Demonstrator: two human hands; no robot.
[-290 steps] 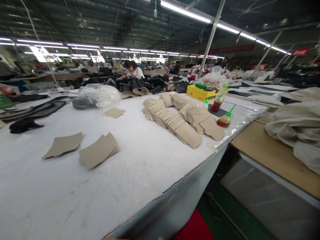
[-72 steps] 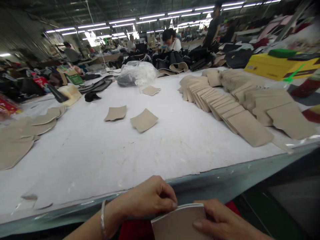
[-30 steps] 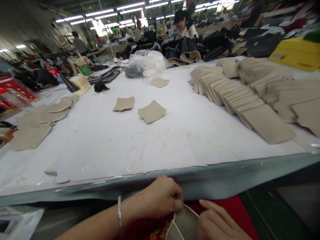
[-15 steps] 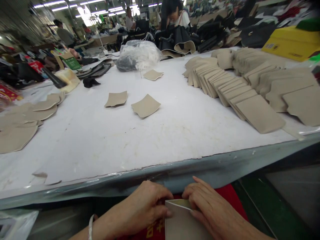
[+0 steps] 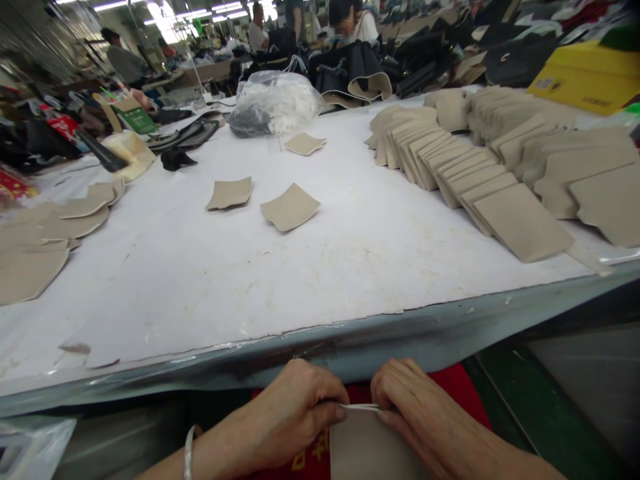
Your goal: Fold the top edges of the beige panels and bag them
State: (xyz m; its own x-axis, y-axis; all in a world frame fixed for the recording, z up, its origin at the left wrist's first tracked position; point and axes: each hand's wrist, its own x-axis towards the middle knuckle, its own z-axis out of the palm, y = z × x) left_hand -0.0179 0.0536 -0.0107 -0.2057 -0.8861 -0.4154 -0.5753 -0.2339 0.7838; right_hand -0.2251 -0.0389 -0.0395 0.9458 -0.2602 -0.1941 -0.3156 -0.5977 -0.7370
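tube lights (image 5: 111, 5): lit | window (image 5: 167, 28): bright | ribbed wall (image 5: 19, 37): left | floor (image 5: 555, 400): green | table (image 5: 350, 267): white-topped

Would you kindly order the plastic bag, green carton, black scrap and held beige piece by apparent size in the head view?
Plastic bag and held beige piece: unsure, the piece being nearer and cut off.
Green carton.
Black scrap.

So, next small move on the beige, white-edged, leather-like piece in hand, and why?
I'd probably shift the right hand inward and press the top edge of the beige, white-edged, leather-like piece together there, the left hand staying put. Both hands pinch that edge and it looks almost closed, but the short stretch between them is unpinched.
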